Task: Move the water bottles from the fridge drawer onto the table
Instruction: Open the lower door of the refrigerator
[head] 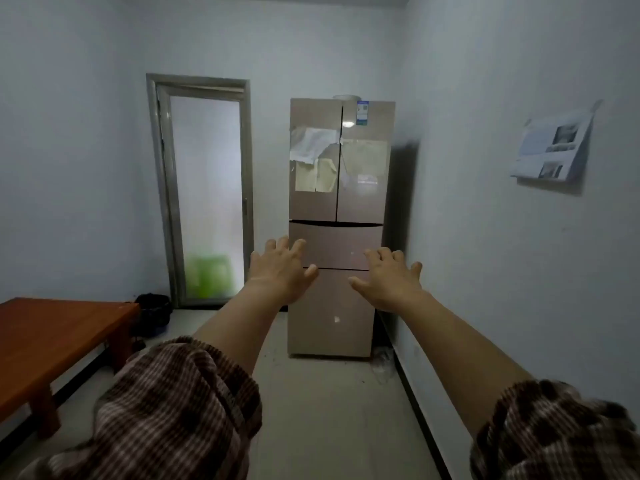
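- Noted left hand [280, 271] and right hand [391, 278] raised ahead on outstretched arms, palms down, fingers spread wide, holding nothing.
- Recorded both as overlapping the drawer fronts in the head view only. Judged short of the cabinet, with no contact indicated.
- Found fridge [341, 161] at the far end of the room, with both top doors shut. Found upper drawer [336, 244] and lower drawer [332, 313] beneath them shut as well.
- Sighted no water bottles. Presumed inside one of the two drawers, which one not determinable.
- Located table [52, 334] low at the left, well apart from the fridge, with a black bin [152, 313] just past its far end.
- Judged the drawer fronts stiff and glossy, likely slippery on the flat face. Advise taking hold at the dark recess along the top edge and pulling straight and level.
- Expected the bottles, if full, to be moderately heavy, thin-walled enough to give under a hard squeeze, and possibly damp and slick from the cold.
- Advise gripping round the body at mid-height, or at the firmer neck, one per hand, without crushing.
- Flagged a rolling risk if laid on the side. Advise setting upright on the table, away from its edge.
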Available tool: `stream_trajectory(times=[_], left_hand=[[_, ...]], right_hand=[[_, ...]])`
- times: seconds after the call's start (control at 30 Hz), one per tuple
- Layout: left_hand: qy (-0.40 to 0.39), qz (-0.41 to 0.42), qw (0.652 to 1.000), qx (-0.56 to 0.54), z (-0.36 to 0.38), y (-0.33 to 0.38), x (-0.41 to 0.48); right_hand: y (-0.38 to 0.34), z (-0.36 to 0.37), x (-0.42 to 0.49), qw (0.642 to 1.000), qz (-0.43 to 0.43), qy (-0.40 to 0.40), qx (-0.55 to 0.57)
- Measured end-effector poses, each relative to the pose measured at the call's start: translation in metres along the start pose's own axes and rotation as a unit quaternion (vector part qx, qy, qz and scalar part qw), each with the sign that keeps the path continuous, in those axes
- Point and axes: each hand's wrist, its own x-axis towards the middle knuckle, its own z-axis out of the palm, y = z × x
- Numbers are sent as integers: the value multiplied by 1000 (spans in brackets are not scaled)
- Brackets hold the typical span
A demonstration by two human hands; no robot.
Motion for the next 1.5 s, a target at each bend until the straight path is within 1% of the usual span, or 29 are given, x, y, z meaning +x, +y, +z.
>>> stream_trajectory(times=[0.2, 0.33, 0.43, 0.53, 0.6, 0.73, 0.83, 0.97, 1.17, 1.3, 1.4, 1.5], left_hand=[[-4, -10, 1000, -6, 59, -44, 88], [-41, -2, 999, 32, 88, -99, 175], [-46, 6, 997, 55, 101, -138, 249], [-56, -14, 998, 34, 122, -162, 315], [-69, -15, 997, 26, 145, -172, 354], [-71, -16, 997, 14, 199, -186, 435], [-74, -19, 997, -20, 244, -188, 496], [-85, -17, 995, -54, 305, -187, 591], [-98, -34, 989, -103, 388, -199, 734], [-110, -60, 985, -119, 447, -224, 817], [-111, -84, 978, -154, 485, -241, 863], [-126, -89, 971, -184, 535, -261, 915]], right_hand=[[-20, 60, 99, 1000, -3, 7, -23], [-41, 96, 189, 1000, 18, -10, -14], [-55, 119, 259, 999, 27, -20, -1], [-65, 139, 322, 999, 29, -33, -15], [-67, 153, 362, 998, 31, -37, -30], [-65, 187, 445, 998, 22, -32, -41], [-55, 221, 513, 998, 18, -27, -57], [-36, 263, 617, 996, 20, -41, -74], [-16, 314, 775, 996, 18, -45, -76], [-17, 363, 860, 994, 10, -80, -71], [-17, 397, 908, 994, 6, -91, -68], [-18, 436, 963, 993, 15, -103, -58]])
